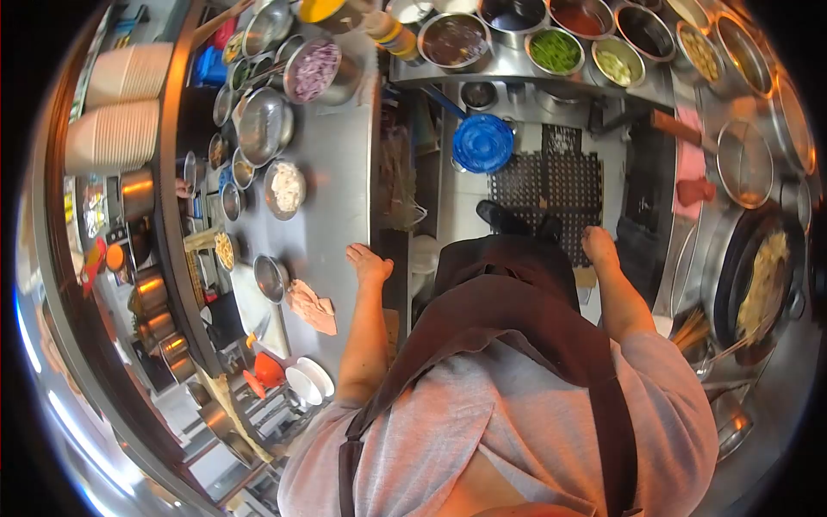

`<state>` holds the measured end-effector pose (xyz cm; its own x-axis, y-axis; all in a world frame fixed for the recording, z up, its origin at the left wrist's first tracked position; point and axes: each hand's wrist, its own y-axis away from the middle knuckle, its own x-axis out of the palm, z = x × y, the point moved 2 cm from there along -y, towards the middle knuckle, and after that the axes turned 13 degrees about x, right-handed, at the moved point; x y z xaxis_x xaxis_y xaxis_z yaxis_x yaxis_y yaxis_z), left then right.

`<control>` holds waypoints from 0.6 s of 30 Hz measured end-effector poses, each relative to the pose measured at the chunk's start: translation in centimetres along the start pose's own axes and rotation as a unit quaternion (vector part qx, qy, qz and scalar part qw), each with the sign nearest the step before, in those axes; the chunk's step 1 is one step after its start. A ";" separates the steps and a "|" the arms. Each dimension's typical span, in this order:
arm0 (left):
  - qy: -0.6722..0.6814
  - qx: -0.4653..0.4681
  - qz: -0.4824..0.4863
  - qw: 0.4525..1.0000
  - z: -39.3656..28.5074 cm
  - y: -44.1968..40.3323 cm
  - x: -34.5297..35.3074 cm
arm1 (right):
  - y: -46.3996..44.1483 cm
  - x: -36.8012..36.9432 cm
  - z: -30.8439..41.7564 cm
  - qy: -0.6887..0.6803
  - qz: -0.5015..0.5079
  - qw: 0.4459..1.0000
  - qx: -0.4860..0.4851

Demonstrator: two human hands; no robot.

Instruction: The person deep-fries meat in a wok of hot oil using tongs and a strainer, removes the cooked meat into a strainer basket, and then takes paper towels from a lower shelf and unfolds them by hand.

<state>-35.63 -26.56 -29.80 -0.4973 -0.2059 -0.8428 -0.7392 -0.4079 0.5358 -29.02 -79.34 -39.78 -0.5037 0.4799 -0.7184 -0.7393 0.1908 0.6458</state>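
Note:
My left hand [370,264] rests on the edge of the steel counter [332,224], fingers apart and nothing in it. Near it on the counter lie a pink cloth [311,306], a small metal bowl [271,278] and a bowl of white pieces [285,188]. My right hand [599,246] hangs over the floor on the other side of my body; its fingers look curled, and whether they hold anything is hidden. To its right is the stove side, with a large dark pan [760,276] of pale food.
A white cutting board [258,310] with a knife lies on the left counter. Bowls of chopped onion [313,71] and greens [556,50] stand ahead. A blue lidded container [482,143] sits by the black floor mat [551,194]. Stacked containers [112,138] fill the left shelf.

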 end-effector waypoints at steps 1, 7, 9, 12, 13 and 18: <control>-0.004 -0.008 0.009 1.000 -0.1 -0.1 0.0 | 0.0 0.7 -1.5 -0.008 0.002 1.000 0.013; 0.000 -0.018 0.011 1.000 -0.1 -0.2 0.1 | 0.2 2.9 -5.5 0.020 0.012 0.999 0.034; 0.014 -0.036 0.001 0.999 -0.2 0.1 0.0 | 0.8 1.3 -5.1 0.011 0.012 1.000 0.023; 0.040 -0.023 -0.026 0.999 0.0 0.5 0.0 | 1.1 -0.6 -4.1 -0.035 0.038 0.998 -0.031; 0.043 -0.028 -0.026 0.998 -0.2 0.9 -0.1 | 0.8 -0.9 -4.5 -0.077 -0.012 0.994 -0.071; 0.103 0.228 -0.265 0.931 -6.3 1.9 -0.2 | 1.7 -3.8 -1.8 -0.029 0.029 0.999 0.028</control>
<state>-34.12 -32.89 -28.95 0.0545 -0.2693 -0.9615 -0.9954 -0.0905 -0.0311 -29.17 -82.42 -36.42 -0.5162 0.5404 -0.6645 -0.6829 0.2086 0.7001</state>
